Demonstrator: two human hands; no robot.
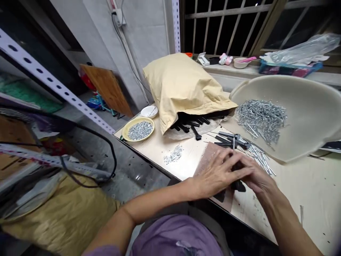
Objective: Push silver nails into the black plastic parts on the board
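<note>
My left hand (217, 174) and my right hand (254, 172) meet over the table's front edge, fingers closed around a dark black plastic part (238, 185). Most of that part is hidden by my fingers. A thin metal pin (233, 143) stands upright just beyond my fingertips. Under my hands lies a reddish-brown board (206, 158). Right behind them are several black plastic strips (225, 139) with blocky ends and a loose bundle of long metal pins (259, 158).
A large pale scoop-shaped basin (306, 117) holds a heap of metal pins. Black parts spill from a tan sack (186, 81). At the left stand a yellow dish (125, 133) of small metal pieces and a white bowl (149, 111). More small pieces (173, 154) lie scattered on the tabletop.
</note>
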